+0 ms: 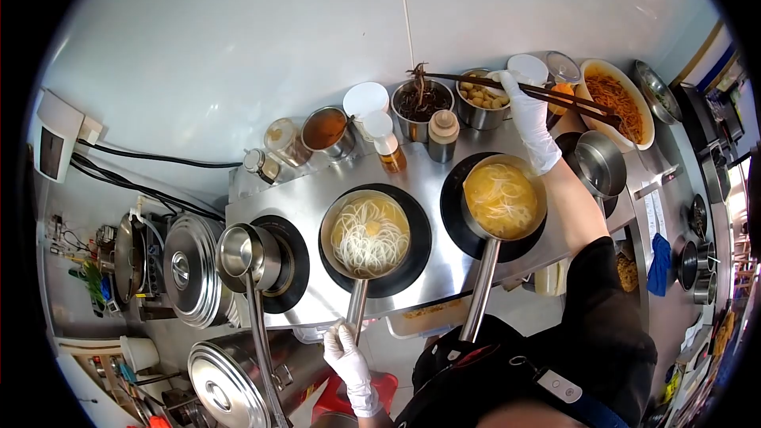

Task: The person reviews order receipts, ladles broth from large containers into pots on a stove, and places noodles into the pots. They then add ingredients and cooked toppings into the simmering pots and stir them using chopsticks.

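My right hand (525,115), in a white glove, is closed round long dark chopsticks (468,79). Their tips lift a few dark brown shreds (419,75) above a steel pot of the same shreds (424,101). My left hand (347,358), also gloved, has its fingers curled together at the handle end of the middle saucepan (359,301); the exact grip is partly hidden. White noodles (366,242) lie in that saucepan. To its right, a second saucepan (485,257) holds yellow broth (499,198) with pale noodles or strands in it.
Along the wall stand a reddish sauce pot (326,131), squeeze bottles (443,135), a pot of round tan pieces (482,95) and a white tub of orange shreds (614,103). A ladle (258,333) leans across a small pot (273,261) at left. Large lidded pots (190,269) stand further left.
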Tool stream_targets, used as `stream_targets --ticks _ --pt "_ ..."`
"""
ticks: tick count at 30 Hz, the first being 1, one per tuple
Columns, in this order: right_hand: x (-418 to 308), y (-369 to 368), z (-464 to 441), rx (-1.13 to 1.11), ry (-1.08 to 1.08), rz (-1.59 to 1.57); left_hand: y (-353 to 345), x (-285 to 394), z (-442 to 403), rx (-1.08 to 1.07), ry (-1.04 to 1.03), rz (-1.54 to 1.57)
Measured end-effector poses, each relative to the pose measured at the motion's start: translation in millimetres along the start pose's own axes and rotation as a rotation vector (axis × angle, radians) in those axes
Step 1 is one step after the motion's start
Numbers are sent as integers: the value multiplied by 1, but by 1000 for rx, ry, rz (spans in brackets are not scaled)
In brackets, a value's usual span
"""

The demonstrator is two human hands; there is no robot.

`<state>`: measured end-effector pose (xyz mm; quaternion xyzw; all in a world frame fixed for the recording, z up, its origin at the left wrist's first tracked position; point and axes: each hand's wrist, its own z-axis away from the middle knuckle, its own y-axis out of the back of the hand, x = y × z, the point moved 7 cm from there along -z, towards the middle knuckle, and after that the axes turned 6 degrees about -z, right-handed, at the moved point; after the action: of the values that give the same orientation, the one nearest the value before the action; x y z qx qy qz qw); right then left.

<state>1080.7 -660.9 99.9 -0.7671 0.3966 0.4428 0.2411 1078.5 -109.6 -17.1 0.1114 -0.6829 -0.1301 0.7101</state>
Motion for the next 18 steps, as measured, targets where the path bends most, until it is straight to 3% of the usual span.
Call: stream_targets --ticks 4,5,6,10,12,15,18 --pt "-41 4 6 -6 -43 -178 2 -1 -1 -7 1 3" --pt "-60 10 5 7 110 19 4 -3 -1 -6 -1 3" --pt "-72 9 12 39 79 -147 6 -1 -1 -2 4 4" --pt "-122 19 37 -13 222 -71 17 -2 -5 47 35 31" --pt "-133 27 54 16 109 -40 25 3 -6 57 46 -75" --pt "-166 13 83 -189 334 -52 32 -8 -6 62 69 41" --pt "-155 -4 118 -240 131 -328 39 -12 -5 21 26 40"
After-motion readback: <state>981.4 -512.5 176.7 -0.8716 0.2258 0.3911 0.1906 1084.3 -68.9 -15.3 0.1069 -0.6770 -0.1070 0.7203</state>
